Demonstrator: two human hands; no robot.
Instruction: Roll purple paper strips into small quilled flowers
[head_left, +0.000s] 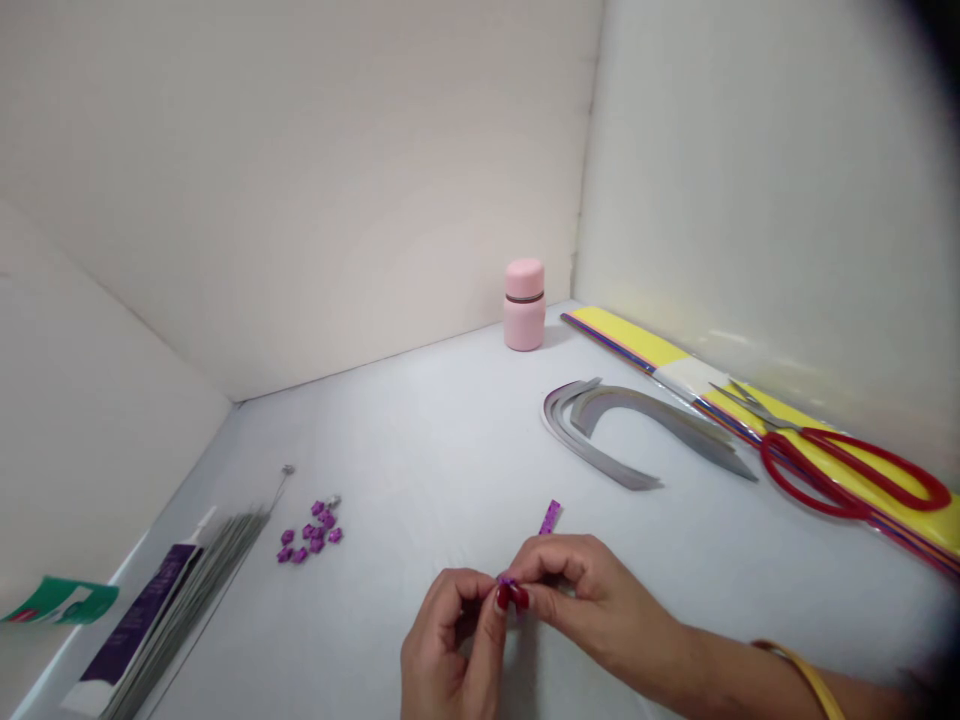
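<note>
While both hands meet near the near edge of the surface (360, 630), right of its middle, head view shows a purple strip (551, 517) at the fingers. Left hand (454, 640): thumb and fingertips pinched on a small purple part. Right hand (600, 600): same pinch, on the same part; strip end sticks out past its fingers, away from the person. How the two purple bits join is hidden. Yellow bangle (806, 672) on right forearm.

Writing: tube (142, 620) has pale lettering on a purple label, too blurred to read. Green piece (71, 603) crosses the left edge, red and white marks, not legible. No readable brand on the pink container (524, 325), upright by the far right corner.

Edges: walls stand at the far and right edges. Tube and thin wires (199, 580) lie side by side along the left edge. Purple stars (316, 545) are grouped right of the wires' far end, silver bit (334, 500) beside them. Yellow pack (630, 335) runs along the right edge, red-handled scissors (814, 437) on it, handles partly over its inner side. Curved grey strips (607, 465) sit between pack and hands.

Room: open between stars and left hand, and from there up to the far edge.
</note>
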